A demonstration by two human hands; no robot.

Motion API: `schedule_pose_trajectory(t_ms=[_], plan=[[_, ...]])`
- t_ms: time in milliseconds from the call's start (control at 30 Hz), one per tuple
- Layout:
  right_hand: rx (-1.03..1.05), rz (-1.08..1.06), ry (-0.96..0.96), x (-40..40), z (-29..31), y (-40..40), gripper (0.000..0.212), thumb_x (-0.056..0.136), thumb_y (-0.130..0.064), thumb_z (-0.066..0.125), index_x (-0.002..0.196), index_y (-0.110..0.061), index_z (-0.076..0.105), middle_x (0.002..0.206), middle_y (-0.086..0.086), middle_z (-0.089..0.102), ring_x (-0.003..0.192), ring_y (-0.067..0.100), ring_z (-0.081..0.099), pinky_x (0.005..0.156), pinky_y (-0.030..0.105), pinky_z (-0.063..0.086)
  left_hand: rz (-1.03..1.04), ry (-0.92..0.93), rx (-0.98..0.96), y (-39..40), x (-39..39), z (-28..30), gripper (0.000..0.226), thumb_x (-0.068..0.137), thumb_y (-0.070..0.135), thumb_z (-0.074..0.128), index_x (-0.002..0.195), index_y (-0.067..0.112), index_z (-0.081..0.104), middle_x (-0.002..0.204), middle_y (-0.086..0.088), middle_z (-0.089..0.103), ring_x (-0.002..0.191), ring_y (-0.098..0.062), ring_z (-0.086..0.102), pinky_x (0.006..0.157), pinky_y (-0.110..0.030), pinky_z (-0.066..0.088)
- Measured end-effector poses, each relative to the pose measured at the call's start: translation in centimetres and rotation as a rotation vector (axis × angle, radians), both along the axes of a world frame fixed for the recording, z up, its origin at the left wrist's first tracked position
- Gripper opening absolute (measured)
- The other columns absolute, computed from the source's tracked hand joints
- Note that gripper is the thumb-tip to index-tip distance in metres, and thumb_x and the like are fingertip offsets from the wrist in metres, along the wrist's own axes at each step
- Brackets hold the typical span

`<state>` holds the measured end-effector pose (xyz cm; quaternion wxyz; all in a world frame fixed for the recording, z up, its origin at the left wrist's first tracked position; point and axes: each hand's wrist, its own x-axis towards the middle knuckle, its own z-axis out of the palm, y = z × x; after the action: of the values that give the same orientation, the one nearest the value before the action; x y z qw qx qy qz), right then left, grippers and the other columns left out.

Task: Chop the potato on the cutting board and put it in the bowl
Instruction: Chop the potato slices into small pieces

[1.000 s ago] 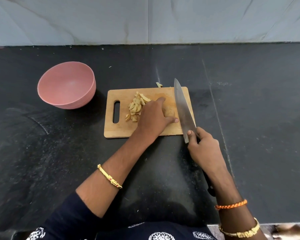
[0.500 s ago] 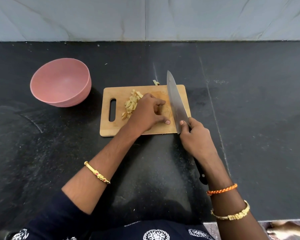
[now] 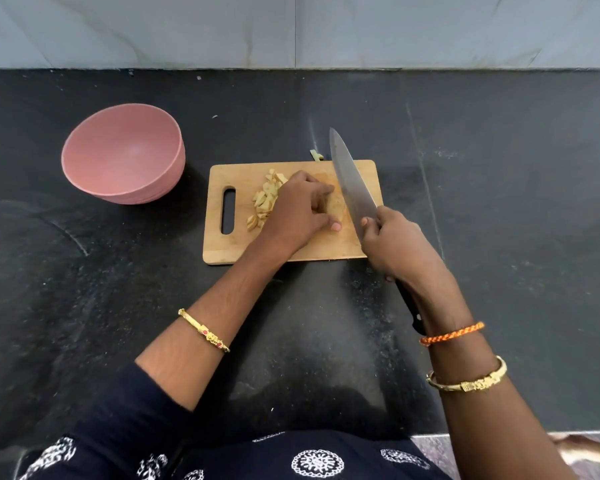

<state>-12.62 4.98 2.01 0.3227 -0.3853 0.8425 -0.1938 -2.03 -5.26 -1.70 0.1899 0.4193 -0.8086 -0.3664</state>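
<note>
A wooden cutting board (image 3: 229,247) with a handle slot lies on the black counter. On it my left hand (image 3: 298,211) curls its fingers round the uncut piece of potato (image 3: 336,207), mostly hiding it. A heap of chopped potato pieces (image 3: 265,199) lies just left of that hand. My right hand (image 3: 395,244) grips a large knife (image 3: 352,183) by the handle, forefinger at the blade's heel; the blade slants over the board's right side, right beside the potato. The empty pink bowl (image 3: 123,152) stands to the left of the board.
A small potato scrap (image 3: 315,154) lies on the black counter (image 3: 499,202) just beyond the board's far edge. A pale tiled wall (image 3: 291,29) runs along the back. The counter's near edge is close to my body.
My left hand has pulled its fingers in tighter over the potato. The knife has closed in on the potato from the right and my right hand has come over the board's corner.
</note>
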Motion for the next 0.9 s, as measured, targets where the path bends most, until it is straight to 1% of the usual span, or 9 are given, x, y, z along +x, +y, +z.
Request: schedule_pose_trajectory(t_ms=[67,200,333,400,467,533,633,733,900], plan=[[0.019,0.008,0.008,0.3,-0.2,0.3,0.017,0.099,-0.027,0.036,0.095,-0.014,0.045,0.092,0.01,0.049,0.076,0.026,0.05,0.071,0.039,0.049,0.005,-0.009,-0.018,0.0,0.0,-0.2,0.065,0.061,0.017,0.085,0.121,0.007,0.061,0.101,0.0,0.053,0.09,-0.011,0.047,0.085,-0.022,0.042],[0.06,-0.008,0.044,2.0,-1.4,2.5,0.016,0.1,-0.029,0.036,0.091,-0.015,0.038,0.091,0.012,0.045,0.079,0.029,0.043,0.072,0.033,0.036,0.011,-0.025,-0.049,0.0,-0.1,-0.3,0.065,0.062,0.019,0.085,0.121,0.007,0.06,0.106,-0.007,0.057,0.093,-0.015,0.049,0.084,-0.025,0.042],[0.089,-0.033,0.058,3.0,-1.7,5.3,0.018,0.099,-0.032,0.036,0.091,-0.017,0.041,0.086,0.012,0.052,0.078,0.033,0.05,0.071,0.037,0.043,0.01,-0.043,-0.056,0.0,-0.1,-0.2,0.064,0.063,0.019,0.084,0.121,0.006,0.06,0.105,-0.008,0.057,0.091,-0.016,0.05,0.082,-0.023,0.041],[0.05,-0.061,0.059,2.6,-1.0,6.1,0.02,0.099,-0.032,0.038,0.085,-0.018,0.044,0.085,0.012,0.056,0.075,0.031,0.052,0.067,0.035,0.042,0.001,-0.062,-0.052,0.0,-0.1,-0.1,0.064,0.062,0.02,0.085,0.121,0.006,0.061,0.105,-0.01,0.058,0.092,-0.02,0.054,0.082,-0.024,0.043],[-0.061,-0.11,0.063,2.1,-0.1,6.2,0.03,0.098,-0.029,0.04,0.07,-0.019,0.037,0.074,0.009,0.052,0.065,0.025,0.048,0.057,0.032,0.033,0.005,-0.072,-0.032,0.0,-0.1,0.0,0.066,0.06,0.02,0.086,0.12,0.006,0.061,0.106,-0.011,0.06,0.096,-0.024,0.056,0.088,-0.031,0.046],[-0.153,-0.136,0.057,1.4,0.7,5.3,0.037,0.098,-0.027,0.042,0.065,-0.018,0.03,0.064,0.004,0.046,0.059,0.019,0.042,0.051,0.033,0.025,0.021,-0.078,-0.021,0.0,-0.1,0.3,0.068,0.059,0.022,0.087,0.12,0.006,0.062,0.108,-0.011,0.061,0.098,-0.025,0.058,0.091,-0.035,0.048],[-0.128,-0.103,0.025,0.6,0.6,3.2,0.032,0.097,-0.028,0.042,0.067,-0.018,0.037,0.069,0.004,0.05,0.068,0.025,0.048,0.057,0.029,0.036,0.019,-0.082,-0.013,0.0,-0.1,0.5,0.068,0.059,0.023,0.087,0.12,0.006,0.062,0.109,-0.01,0.063,0.096,-0.022,0.059,0.087,-0.029,0.048],[-0.051,-0.06,-0.021,0.3,0.0,1.6,0.022,0.098,-0.029,0.042,0.078,-0.019,0.045,0.085,0.008,0.054,0.077,0.026,0.051,0.067,0.034,0.044,0.017,-0.084,0.0,0.0,0.0,0.6,0.067,0.06,0.021,0.086,0.12,0.006,0.061,0.109,-0.008,0.063,0.094,-0.019,0.059,0.082,-0.025,0.047],[0.01,-0.029,-0.075,0.1,-0.1,0.6,0.019,0.099,-0.031,0.04,0.099,-0.015,0.05,0.101,0.009,0.055,0.083,0.025,0.056,0.074,0.041,0.053,0.021,-0.08,0.007,-0.2,0.0,0.6,0.066,0.06,0.021,0.086,0.12,0.008,0.061,0.102,-0.006,0.061,0.092,-0.021,0.058,0.085,-0.032,0.05]])
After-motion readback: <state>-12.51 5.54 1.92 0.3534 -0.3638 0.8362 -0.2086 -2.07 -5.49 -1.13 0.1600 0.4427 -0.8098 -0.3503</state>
